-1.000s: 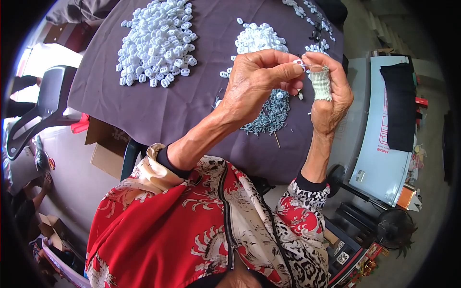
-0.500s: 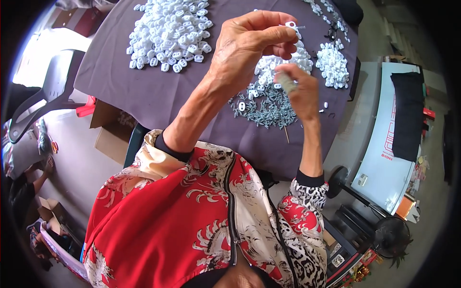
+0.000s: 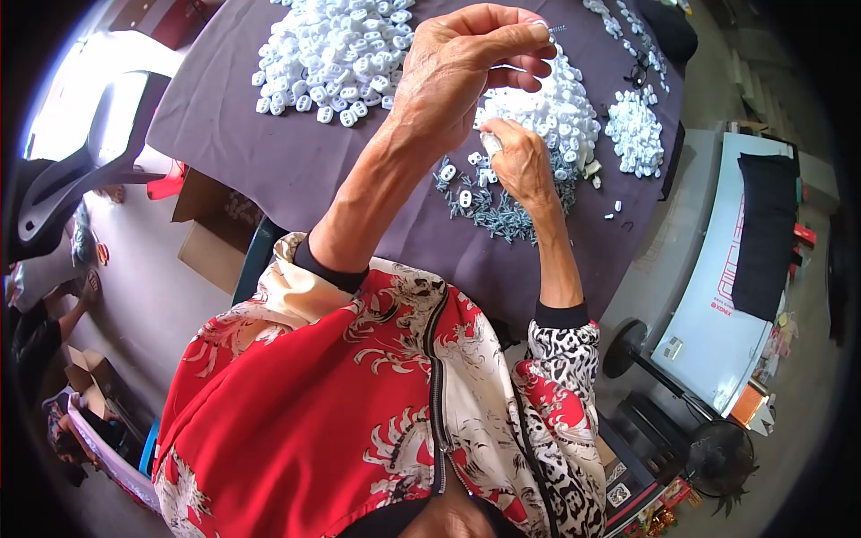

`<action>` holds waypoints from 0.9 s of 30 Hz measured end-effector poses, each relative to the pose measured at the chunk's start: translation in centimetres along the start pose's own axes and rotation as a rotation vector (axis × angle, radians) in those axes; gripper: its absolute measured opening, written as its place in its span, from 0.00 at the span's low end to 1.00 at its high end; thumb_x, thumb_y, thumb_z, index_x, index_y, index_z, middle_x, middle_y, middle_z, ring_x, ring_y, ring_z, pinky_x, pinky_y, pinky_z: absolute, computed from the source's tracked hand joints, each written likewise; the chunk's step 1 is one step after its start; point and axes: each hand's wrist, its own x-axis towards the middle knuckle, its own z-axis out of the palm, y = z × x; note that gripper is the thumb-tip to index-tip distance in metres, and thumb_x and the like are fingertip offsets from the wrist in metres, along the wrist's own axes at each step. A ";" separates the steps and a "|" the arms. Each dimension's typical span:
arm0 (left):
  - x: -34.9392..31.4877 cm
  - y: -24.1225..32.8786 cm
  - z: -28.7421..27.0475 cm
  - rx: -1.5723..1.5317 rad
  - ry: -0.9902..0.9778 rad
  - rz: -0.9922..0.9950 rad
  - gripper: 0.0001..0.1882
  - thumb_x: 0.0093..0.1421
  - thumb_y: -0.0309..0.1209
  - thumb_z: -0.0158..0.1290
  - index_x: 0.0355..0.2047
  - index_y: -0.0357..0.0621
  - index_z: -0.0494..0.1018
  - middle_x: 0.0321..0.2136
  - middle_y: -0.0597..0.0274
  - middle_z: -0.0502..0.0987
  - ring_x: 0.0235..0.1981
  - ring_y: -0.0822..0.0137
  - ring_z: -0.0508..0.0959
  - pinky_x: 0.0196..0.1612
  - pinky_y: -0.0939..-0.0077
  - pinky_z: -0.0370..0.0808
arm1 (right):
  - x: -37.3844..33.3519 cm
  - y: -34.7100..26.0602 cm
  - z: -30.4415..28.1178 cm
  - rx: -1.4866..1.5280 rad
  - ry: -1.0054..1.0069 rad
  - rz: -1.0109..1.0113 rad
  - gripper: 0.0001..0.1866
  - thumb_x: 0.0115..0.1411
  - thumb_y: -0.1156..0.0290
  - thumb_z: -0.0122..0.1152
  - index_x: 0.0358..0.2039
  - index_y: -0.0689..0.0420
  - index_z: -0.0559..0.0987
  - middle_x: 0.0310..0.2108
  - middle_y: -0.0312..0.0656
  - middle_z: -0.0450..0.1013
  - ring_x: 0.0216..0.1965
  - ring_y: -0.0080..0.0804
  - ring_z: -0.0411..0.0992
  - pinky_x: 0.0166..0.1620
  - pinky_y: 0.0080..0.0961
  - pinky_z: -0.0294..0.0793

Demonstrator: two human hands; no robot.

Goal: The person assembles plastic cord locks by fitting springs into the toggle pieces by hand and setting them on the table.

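Note:
High over the table, my left hand (image 3: 471, 72) is closed in a pinch. Between thumb and forefinger is a small white plastic piece (image 3: 542, 24), mostly covered by the fingertips, and a thin coil spring (image 3: 558, 29) sticks out beside it. My right hand (image 3: 524, 166) is lower down, fingers bent and closed at the near edge of a heap of white plastic pieces (image 3: 569, 103). A pale wrap (image 3: 491, 143) covers one of its fingertips; what it grips, if anything, is hidden. Beneath that hand spreads a pile of small grey-green spring-like pieces (image 3: 509, 218), with several white two-hole ovals (image 3: 465, 198) on it.
A large heap of white two-hole pieces (image 3: 332, 58) covers the table's far left. A smaller white pile (image 3: 635, 133) lies right, near black glasses (image 3: 638, 72). The dark tablecloth (image 3: 224, 134) drapes over the edge. Beside the table are a cardboard box (image 3: 211, 233) and a fan (image 3: 720, 453).
My right hand has moved left and its fingers have come down to the white heap. My left hand keeps its pinch, now slightly higher in view. The view has shifted a little.

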 end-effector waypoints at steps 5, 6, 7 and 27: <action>0.1 -0.1 -0.1 0.028 0.020 0.010 0.08 0.55 0.32 0.54 0.31 0.41 0.72 0.25 0.65 0.75 0.24 0.77 0.74 0.30 0.85 0.72 | 2.1 -0.7 0.7 -0.108 0.094 -0.098 0.11 0.43 0.82 0.49 0.29 0.60 0.74 0.26 0.48 0.71 0.28 0.46 0.72 0.32 0.35 0.72; 0.1 -0.1 -0.1 0.029 0.019 0.013 0.08 0.55 0.32 0.54 0.31 0.41 0.72 0.25 0.65 0.75 0.24 0.77 0.74 0.30 0.85 0.72 | 2.5 -1.1 1.0 -0.223 0.077 -0.125 0.07 0.44 0.79 0.53 0.27 0.58 0.74 0.23 0.47 0.71 0.25 0.43 0.73 0.29 0.34 0.73; 0.0 -0.1 0.1 0.094 0.024 0.082 0.08 0.54 0.31 0.55 0.31 0.39 0.73 0.25 0.62 0.76 0.24 0.75 0.75 0.30 0.83 0.73 | 2.9 -1.1 1.3 -0.297 0.058 -0.159 0.03 0.45 0.78 0.54 0.23 0.58 0.71 0.22 0.46 0.70 0.23 0.41 0.73 0.27 0.33 0.73; -0.3 -1.4 0.8 0.200 0.012 0.000 0.09 0.55 0.30 0.53 0.32 0.37 0.72 0.26 0.61 0.75 0.24 0.76 0.74 0.32 0.82 0.73 | 0.0 -2.3 -9.0 1.089 0.337 0.212 0.09 0.53 0.73 0.55 0.35 0.60 0.73 0.23 0.37 0.71 0.22 0.25 0.70 0.29 0.22 0.71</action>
